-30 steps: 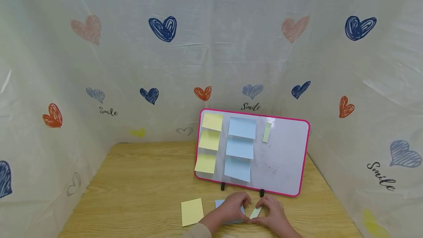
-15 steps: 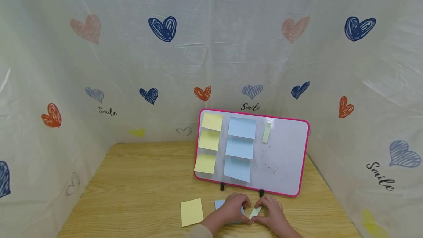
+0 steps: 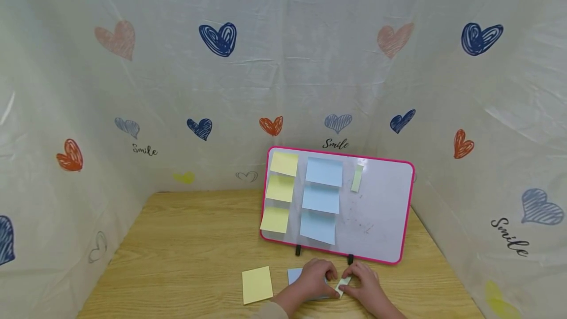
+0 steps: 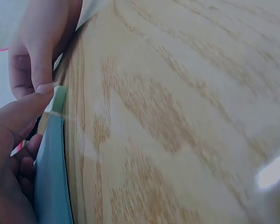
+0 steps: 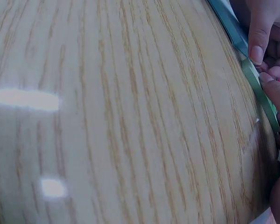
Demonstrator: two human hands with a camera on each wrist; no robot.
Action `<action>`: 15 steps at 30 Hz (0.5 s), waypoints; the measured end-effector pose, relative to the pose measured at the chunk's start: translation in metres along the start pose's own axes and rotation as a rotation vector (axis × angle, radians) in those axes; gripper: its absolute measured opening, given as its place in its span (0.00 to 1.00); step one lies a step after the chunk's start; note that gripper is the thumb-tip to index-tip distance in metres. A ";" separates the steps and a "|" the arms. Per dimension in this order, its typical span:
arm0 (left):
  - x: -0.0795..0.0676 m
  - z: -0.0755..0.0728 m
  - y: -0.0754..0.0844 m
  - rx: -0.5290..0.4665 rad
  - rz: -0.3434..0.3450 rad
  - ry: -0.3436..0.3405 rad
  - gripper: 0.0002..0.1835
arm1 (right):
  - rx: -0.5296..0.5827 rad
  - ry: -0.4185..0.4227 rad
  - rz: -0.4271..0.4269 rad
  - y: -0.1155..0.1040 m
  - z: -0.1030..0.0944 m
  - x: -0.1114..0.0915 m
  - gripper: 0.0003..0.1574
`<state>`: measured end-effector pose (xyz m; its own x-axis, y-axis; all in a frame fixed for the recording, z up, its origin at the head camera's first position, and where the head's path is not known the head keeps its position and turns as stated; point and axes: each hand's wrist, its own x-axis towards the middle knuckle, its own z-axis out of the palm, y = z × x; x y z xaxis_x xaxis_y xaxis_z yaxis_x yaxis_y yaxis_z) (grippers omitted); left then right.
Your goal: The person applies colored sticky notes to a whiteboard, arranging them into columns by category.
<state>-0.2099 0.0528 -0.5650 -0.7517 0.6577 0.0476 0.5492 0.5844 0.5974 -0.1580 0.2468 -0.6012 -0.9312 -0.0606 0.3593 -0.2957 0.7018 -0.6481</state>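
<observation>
A narrow pad of pale green sticky notes [image 3: 340,291] lies slanted on the table between the hands. My right hand [image 3: 366,287] grips it, thumb on its face and fingers along its far side. My left hand [image 3: 313,279] has its thumb and curled fingers at the pad's near end, the thumb tip pressed there. In the left wrist view both thumb tips meet beside the green pad [image 4: 59,98]. The right wrist view shows the pad's long green edge [image 5: 260,91]. Partly hidden under my left hand is a blue sticky note pad [image 3: 293,274].
A pink-framed whiteboard [image 3: 381,210] leans behind the hands on small black feet [image 3: 351,259]. It carries columns of yellow notes [image 3: 280,188] and blue notes [image 3: 321,198], plus one green strip [image 3: 357,178]. A yellow pad [image 3: 257,285] lies to the left.
My right thumb has slid from the green pad's near end a little up its face, so more of that end shows. The left hand has barely shifted.
</observation>
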 end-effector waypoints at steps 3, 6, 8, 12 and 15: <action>0.000 0.001 0.003 0.044 -0.002 0.024 0.19 | 0.016 -0.025 0.033 0.001 0.000 0.001 0.19; 0.000 0.003 0.004 0.070 -0.012 0.036 0.19 | 0.023 -0.053 0.064 0.002 -0.002 0.003 0.17; 0.001 0.003 0.005 0.076 -0.021 0.039 0.19 | 0.030 -0.071 0.081 0.001 -0.003 0.004 0.16; 0.001 0.004 0.005 0.075 -0.027 0.039 0.19 | 0.022 -0.065 0.062 0.001 -0.005 0.005 0.15; 0.001 0.004 0.006 0.082 -0.023 0.038 0.20 | 0.035 -0.046 0.035 0.004 -0.005 0.006 0.15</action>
<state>-0.2061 0.0587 -0.5647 -0.7768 0.6263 0.0657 0.5587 0.6373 0.5308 -0.1637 0.2524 -0.5982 -0.9497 -0.0699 0.3054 -0.2696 0.6787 -0.6831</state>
